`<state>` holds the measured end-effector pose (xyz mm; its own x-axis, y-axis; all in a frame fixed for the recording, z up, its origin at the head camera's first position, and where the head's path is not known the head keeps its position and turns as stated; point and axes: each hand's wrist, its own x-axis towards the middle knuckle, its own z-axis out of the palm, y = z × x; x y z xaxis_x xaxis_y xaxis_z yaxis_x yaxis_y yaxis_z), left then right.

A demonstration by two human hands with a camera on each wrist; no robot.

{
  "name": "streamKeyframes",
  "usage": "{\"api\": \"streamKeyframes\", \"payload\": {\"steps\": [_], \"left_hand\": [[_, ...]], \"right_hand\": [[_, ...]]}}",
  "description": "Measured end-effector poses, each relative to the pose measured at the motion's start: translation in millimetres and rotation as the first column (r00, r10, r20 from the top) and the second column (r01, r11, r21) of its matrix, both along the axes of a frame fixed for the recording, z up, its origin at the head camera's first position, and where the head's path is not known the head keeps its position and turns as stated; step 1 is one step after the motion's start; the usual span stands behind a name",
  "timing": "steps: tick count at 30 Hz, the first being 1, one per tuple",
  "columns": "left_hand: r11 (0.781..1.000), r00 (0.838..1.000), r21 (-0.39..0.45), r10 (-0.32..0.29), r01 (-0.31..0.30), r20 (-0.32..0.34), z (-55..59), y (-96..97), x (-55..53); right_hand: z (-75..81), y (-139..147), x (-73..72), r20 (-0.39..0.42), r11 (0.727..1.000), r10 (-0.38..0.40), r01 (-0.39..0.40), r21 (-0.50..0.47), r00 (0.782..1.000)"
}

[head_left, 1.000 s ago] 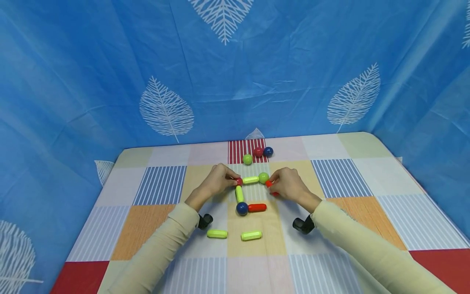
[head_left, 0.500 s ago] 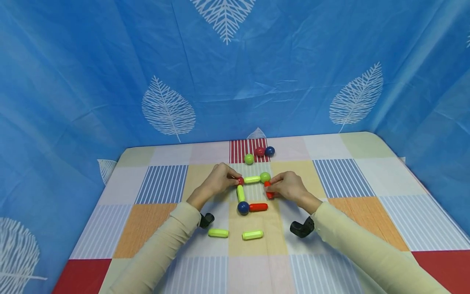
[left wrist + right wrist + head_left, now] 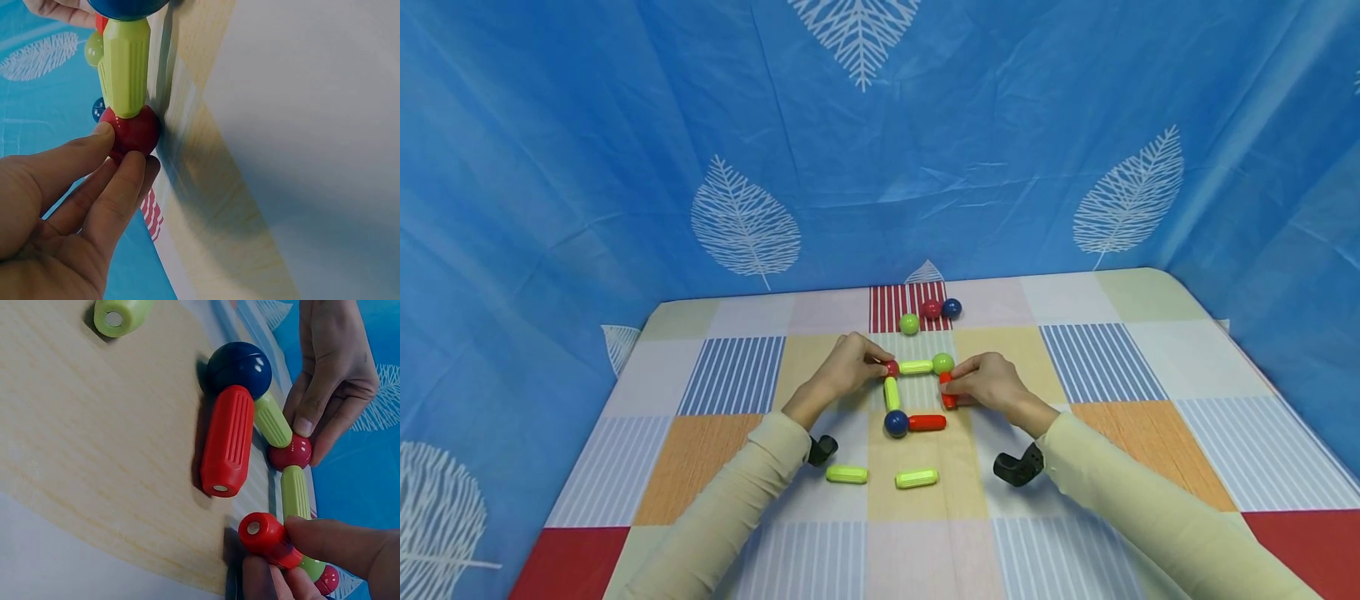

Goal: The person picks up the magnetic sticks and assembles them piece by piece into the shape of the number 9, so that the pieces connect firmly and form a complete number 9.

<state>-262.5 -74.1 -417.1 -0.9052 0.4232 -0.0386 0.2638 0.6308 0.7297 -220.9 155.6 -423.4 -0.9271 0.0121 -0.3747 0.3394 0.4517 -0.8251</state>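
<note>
My left hand [image 3: 847, 371] pinches a dark red ball [image 3: 136, 130] between thumb and fingers. Two yellow-green rods meet at that ball: one [image 3: 127, 69] leads to a dark blue ball [image 3: 896, 424], the other [image 3: 915, 367] to a green ball [image 3: 943, 363]. From the blue ball a red rod [image 3: 226, 444] points right, its free end showing a silvery disc. In my right hand [image 3: 992, 384] a second red rod [image 3: 265, 534] is held between thumb and fingers. Its far end sits at the green ball, and its near end faces the first red rod across a gap.
Two loose yellow-green rods, one left [image 3: 847, 475] and one right [image 3: 916, 479], lie nearer the person. Behind the frame rest a green ball [image 3: 909, 324], a red ball [image 3: 932, 309] and a blue ball [image 3: 952, 308]. A blue curtain [image 3: 880, 167] hangs behind the patchwork-covered table [image 3: 925, 554].
My right hand has shifted slightly down and turned the red rod from a slant to nearly straight toward the person, below the green ball. My left hand keeps its grip on the red ball.
</note>
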Motion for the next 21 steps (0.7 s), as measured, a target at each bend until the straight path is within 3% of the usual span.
{"api": "streamKeyframes", "payload": {"steps": [21], "left_hand": [[1.0,1.0,-0.001,0.005,-0.005,-0.025,-4.5,1.3,0.7]], "right_hand": [[-4.6,1.6,2.3,0.0,0.998,-0.008,0.008,-0.055,1.0]]}}
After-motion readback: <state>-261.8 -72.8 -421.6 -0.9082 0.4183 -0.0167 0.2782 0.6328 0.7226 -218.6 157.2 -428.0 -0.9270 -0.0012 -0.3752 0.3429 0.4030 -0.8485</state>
